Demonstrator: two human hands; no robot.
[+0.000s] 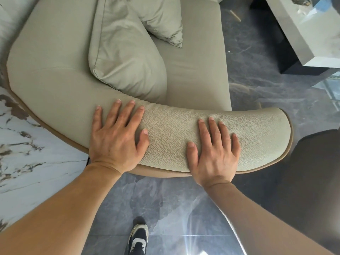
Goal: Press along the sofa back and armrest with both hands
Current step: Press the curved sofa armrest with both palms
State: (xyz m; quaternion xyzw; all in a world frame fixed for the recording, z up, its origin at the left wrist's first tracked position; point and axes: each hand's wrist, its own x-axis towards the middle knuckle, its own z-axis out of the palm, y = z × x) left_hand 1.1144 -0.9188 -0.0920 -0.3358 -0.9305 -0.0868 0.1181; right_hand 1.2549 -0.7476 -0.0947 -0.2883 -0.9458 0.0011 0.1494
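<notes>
A pale green-beige leather sofa fills the upper half of the view. Its curved, padded armrest (257, 133) runs across the middle and ends in a rounded tip at the right, edged with tan piping. The sofa back (46, 57) bends away to the upper left. My left hand (116, 138) lies flat on the armrest top, fingers spread. My right hand (213, 151) lies flat further right on the same armrest, fingers apart. Both palms rest on the leather and hold nothing.
Two loose cushions (125, 52) lie on the seat (195, 70). A grey coffee table (298, 28) with a dark base stands at the upper right. A white marble wall panel (24, 153) is at the left. Dark glossy floor tiles and my shoe (138, 240) are below.
</notes>
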